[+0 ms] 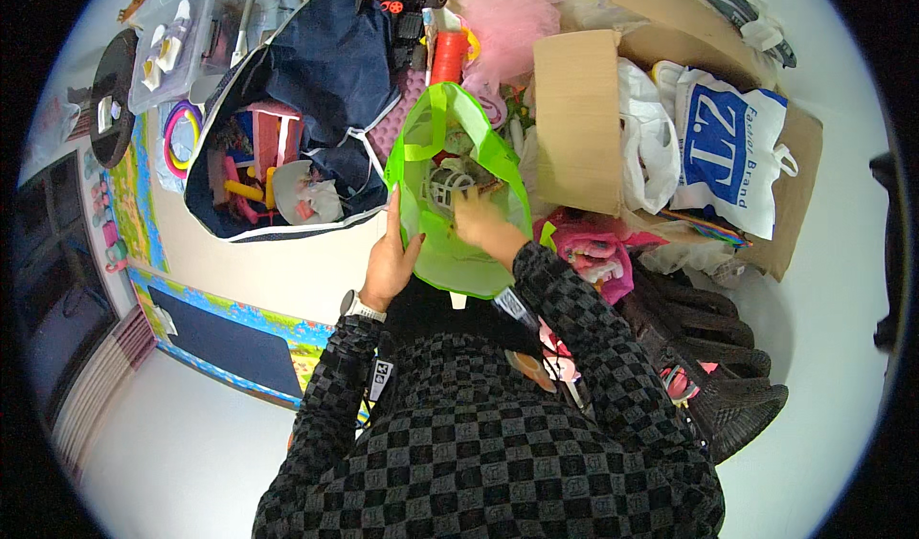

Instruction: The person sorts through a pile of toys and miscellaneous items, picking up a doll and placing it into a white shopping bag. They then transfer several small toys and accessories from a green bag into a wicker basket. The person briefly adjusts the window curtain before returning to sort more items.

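Note:
A bright green bag (459,252) stands with its mouth towards me, its handle loop at the far rim. My left hand (391,262) is at the bag's left side, fingers and thumb against the green rim. Inside the bag's opening is my right hand (482,217), slightly blurred, its fingertips beside a white openwork basket-like item (446,188). Whether those fingers grip it cannot be made out. Other small items lie deeper in the bag, partly hidden.
Left of the bag, a large dark blue fabric bag (316,227) lies open with toys inside. A cardboard box (578,122) with white plastic bags (729,151) is on the right. Beyond are a toy vehicle (413,22) and pink tulle (510,18). A pink bag (621,280) lies near my right forearm.

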{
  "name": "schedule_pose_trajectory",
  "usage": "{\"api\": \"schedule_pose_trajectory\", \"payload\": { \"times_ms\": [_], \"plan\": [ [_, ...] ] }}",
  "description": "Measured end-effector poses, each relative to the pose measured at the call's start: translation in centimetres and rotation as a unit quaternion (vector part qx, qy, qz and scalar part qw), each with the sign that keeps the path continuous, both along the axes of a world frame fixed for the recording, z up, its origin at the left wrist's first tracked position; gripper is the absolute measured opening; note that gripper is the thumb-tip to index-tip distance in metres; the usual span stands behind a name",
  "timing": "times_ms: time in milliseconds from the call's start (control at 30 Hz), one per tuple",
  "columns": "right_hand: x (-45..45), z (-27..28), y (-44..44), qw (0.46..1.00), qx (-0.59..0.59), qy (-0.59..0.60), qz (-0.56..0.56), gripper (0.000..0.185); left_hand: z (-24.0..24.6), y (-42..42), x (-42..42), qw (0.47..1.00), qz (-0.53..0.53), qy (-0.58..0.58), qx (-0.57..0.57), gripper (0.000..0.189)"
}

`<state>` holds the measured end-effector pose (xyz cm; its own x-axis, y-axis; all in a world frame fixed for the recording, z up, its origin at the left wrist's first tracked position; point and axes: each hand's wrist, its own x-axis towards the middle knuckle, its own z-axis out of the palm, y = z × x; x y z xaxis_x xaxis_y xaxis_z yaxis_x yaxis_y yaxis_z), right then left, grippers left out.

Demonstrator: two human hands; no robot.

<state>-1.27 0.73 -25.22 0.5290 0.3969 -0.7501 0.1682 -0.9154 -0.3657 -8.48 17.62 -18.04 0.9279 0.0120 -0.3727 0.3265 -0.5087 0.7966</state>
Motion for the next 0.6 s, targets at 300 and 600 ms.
{"api": "schedule_pose_trajectory", "payload": {
  "times_ms": [300,600],
  "plan": [
    [-0.7,-6.7,2.8,0.981,-0.064,-0.092,0.157,0.100,0.0,2.2,-0.2,0.995,-0.030,0.085,-0.035,0.090],
    [-0.3,-1.3,-2.2,0.961,0.177,-0.168,-0.127,0.115,-1.5,5.8,0.5,0.994,-0.070,0.068,-0.043,0.092]
  ]
}}
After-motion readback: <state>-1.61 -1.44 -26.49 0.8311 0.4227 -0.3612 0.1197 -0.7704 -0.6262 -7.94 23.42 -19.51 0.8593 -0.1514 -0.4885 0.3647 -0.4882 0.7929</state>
